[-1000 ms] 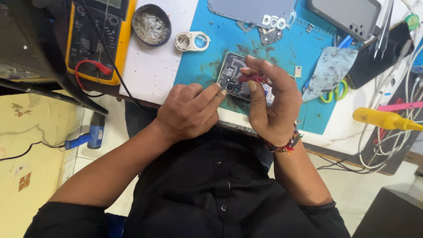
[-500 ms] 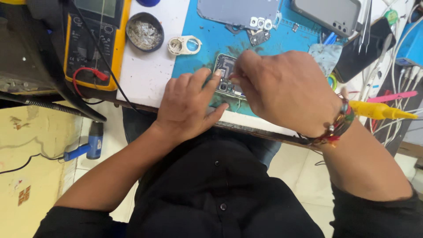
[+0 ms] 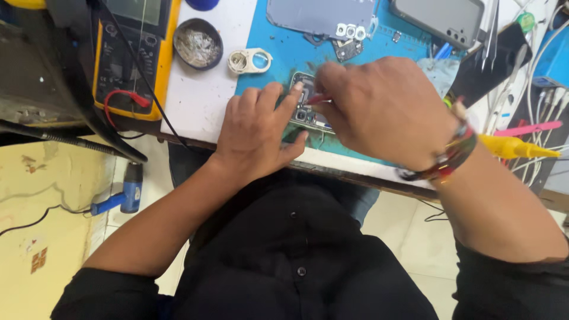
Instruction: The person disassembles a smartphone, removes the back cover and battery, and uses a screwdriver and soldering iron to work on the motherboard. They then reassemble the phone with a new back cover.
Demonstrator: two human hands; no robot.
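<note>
From over the person's shoulder, looking down the head camera's line, a small dark phone circuit board [image 3: 305, 109] lies on the blue work mat [image 3: 278, 56] near the bench's front edge, directly between the two hands. Its long axis runs roughly away from the person, slightly tilted toward the right. The left hand [image 3: 255, 133] lies flat and palm-down just to the board's left, fingers stretched forward, the forefinger tip pressing on the board's left edge and the thumb reaching under its near end; it pins the board rather than closing around it. The right hand [image 3: 385, 112] comes in from the right and above, knuckles up, wrist bent, fingers curled tight around a thin red-handled tool [image 3: 320, 99] whose tip points left onto the board. So the board sits leftward and slightly below the right hand's grip, touching both hands, with the left hand the closer one. A beaded bracelet [image 3: 453, 154] rings the right wrist. Further back on the bench sit a yellow multimeter [image 3: 127, 59], a round tin [image 3: 197, 43] and a grey phone back cover [image 3: 320, 18], well apart from the work.
</note>
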